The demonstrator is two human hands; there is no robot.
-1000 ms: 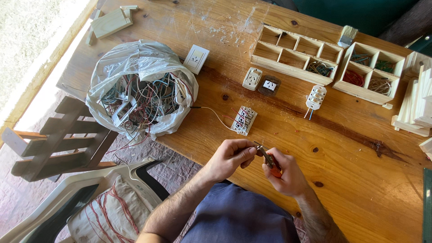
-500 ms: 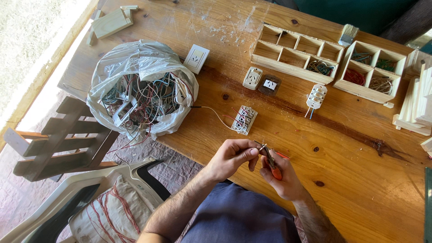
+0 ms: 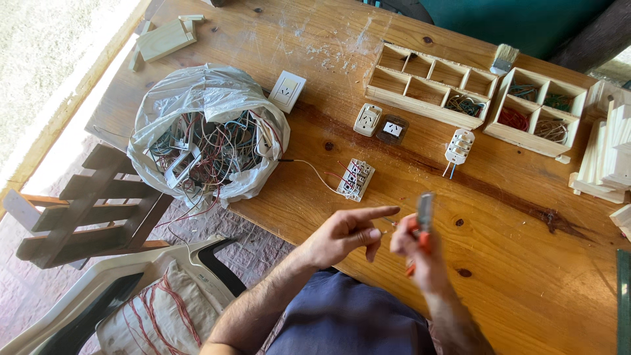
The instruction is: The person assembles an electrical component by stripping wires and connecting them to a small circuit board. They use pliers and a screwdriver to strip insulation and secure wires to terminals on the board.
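A: Where do things stand?

B: Judging by the layout, well under way but far from done. The wooden compartment boxes [image 3: 430, 82] at one o'clock hold small coils of sorted wire in only a few cells, while the plastic bag [image 3: 204, 135] at ten o'clock bulges with tangled wires and fittings. A stripped-looking switch module [image 3: 355, 179] lies near the middle of the surface [image 3: 526, 263], a white lead trailing from it toward the bag.

A: And the hands?

B: Both hover over the near edge, at about six o'clock. The right hand [image 3: 417, 253] is motion-blurred; its grip is wrapped round the orange handles of a pair of pliers [image 3: 420, 227]. The left hand [image 3: 345, 233] has its forefinger stretched out toward three o'clock, with thumb and other fingers curled; a thin bit of wire seems pinched there, though it is too small to be sure.

A: Which way do the pliers point?

B: Long axis runs roughly six to twelve: handles low in the palm, grey nose up toward twelve o'clock, a shade tilted. Whether the nose is shut I cannot tell through the blur.

A: Anything else?

B: Two wall sockets [image 3: 368, 119] and a white connector [image 3: 459, 146] lie just below the boxes.
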